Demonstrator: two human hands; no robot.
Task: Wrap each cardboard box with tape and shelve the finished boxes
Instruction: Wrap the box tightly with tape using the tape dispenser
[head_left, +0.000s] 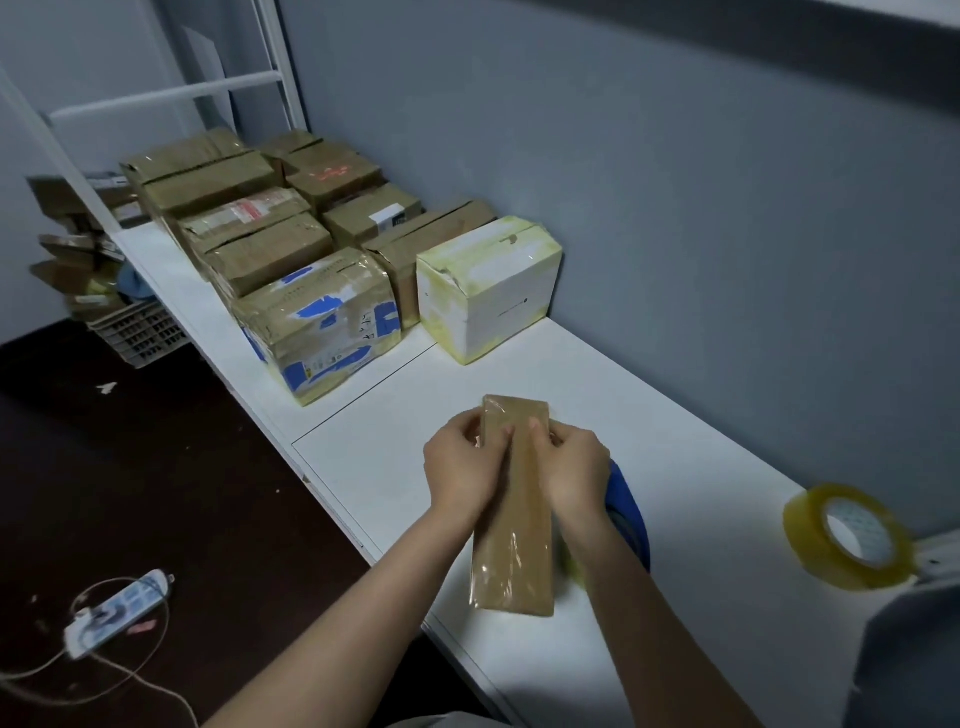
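A long, flat brown cardboard box (514, 540) wrapped in shiny clear tape lies lengthwise over the white table (701, 467). My left hand (460, 470) grips its far end from the left and my right hand (569, 470) grips it from the right, thumbs on top. A blue tape dispenser (631, 512) sits on the table just behind my right wrist, partly hidden. A roll of clear yellowish tape (847, 538) stands on edge at the table's right end.
Several taped brown boxes (260, 244) and a white box with yellowed tape (488, 286) stand in rows on the table's far left part against the grey wall. On the dark floor lie a power strip (117, 613) and a crate (140, 332) with loose cardboard.
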